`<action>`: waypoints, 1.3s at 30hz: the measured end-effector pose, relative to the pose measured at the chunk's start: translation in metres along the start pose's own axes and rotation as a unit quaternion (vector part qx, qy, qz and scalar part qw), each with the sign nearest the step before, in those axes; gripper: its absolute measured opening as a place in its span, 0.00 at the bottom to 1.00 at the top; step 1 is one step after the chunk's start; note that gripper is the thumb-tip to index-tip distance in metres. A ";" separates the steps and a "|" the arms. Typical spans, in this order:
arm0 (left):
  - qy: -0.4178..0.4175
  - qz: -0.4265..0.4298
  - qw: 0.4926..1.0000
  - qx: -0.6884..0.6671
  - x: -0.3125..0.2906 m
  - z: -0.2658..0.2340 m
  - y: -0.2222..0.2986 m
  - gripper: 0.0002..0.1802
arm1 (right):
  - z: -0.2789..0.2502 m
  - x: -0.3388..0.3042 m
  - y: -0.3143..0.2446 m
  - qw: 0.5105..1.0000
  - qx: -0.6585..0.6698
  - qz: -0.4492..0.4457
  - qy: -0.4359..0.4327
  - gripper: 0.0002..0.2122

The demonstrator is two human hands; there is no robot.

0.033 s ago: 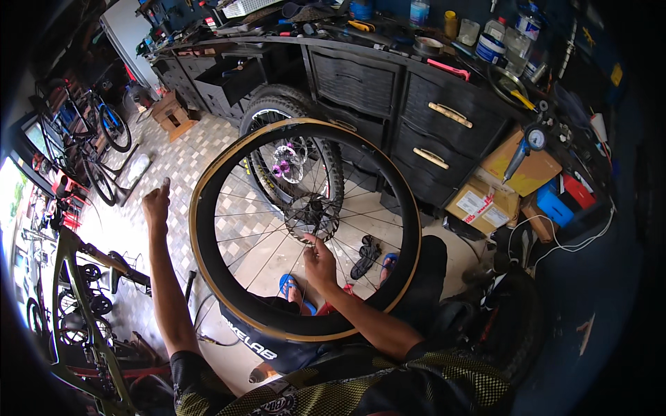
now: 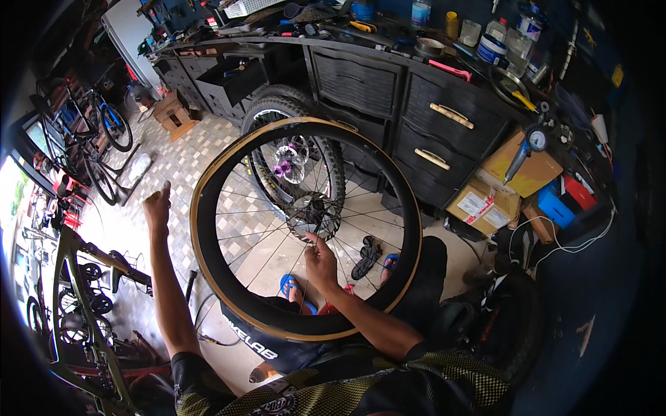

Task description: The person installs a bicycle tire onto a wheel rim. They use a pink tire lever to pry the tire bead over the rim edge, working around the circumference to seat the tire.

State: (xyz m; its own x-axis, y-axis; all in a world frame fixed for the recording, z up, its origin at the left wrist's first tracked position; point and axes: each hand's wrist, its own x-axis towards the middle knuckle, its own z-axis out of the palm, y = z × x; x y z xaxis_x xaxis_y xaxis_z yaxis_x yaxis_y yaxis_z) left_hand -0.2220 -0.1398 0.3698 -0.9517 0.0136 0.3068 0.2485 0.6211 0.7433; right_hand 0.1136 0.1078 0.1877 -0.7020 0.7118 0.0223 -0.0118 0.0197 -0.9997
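Note:
A bicycle wheel with a deep black rim and a tan-edged tyre (image 2: 201,208) tilts in front of me, its lower edge over my lap. Its disc rotor (image 2: 300,225) sits around the hub at the middle. My right forearm crosses the lower right rim, and my right hand (image 2: 320,267) is in front of the spokes with fingers curled, one digit pointing at the rotor's lower edge. Whether it pinches a spoke is hidden. Off to the left of the tyre and apart from it, my left hand (image 2: 157,208) is raised in a fist, thumb up.
Behind stands a knobbly-tyred wheel (image 2: 336,156) with a purple hub, against black drawers (image 2: 354,76). Tools and bottles crowd the worktop. Cardboard boxes (image 2: 479,204) and a gauge (image 2: 534,141) are at the right. An olive bicycle frame (image 2: 66,298) stands at the left; bicycles (image 2: 104,128) are farther back.

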 end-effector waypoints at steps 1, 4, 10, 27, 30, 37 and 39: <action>-0.022 -0.024 0.999 0.010 0.000 -0.022 -0.020 0.32 | 0.005 0.000 -0.005 1.000 0.001 -0.006 -0.005 0.19; -0.022 -0.021 0.996 -0.086 -0.050 -0.001 -0.014 0.31 | 0.002 0.009 -0.006 1.000 -0.010 0.000 0.023 0.20; -0.134 -0.143 0.967 -0.164 -0.099 -0.006 -0.001 0.28 | 0.019 0.026 -0.018 0.999 -0.018 0.014 0.030 0.21; -0.146 -0.121 0.982 -0.003 -0.072 0.070 -0.053 0.31 | 0.004 0.022 0.036 0.994 0.078 0.050 -0.052 0.15; -0.185 -0.084 0.979 0.019 -0.048 0.082 -0.065 0.31 | 0.005 0.020 0.050 0.992 0.098 0.044 -0.058 0.16; -0.228 -0.026 0.973 0.033 -0.014 0.119 -0.088 0.31 | -0.012 0.025 0.056 0.987 0.002 0.088 -0.136 0.19; -0.208 0.001 0.977 0.048 -0.016 0.129 -0.099 0.34 | -0.024 0.030 0.036 0.969 -0.097 0.100 -0.202 0.21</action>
State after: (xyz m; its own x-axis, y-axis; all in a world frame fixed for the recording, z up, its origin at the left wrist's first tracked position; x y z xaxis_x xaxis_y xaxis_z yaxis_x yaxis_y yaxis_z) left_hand -0.2548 -0.1000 0.2148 -0.9472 0.3197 0.0246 0.2511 0.6918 0.6771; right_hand 0.1090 0.1464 0.1524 -0.8986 0.3820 -0.2157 0.2603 0.0686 -0.9631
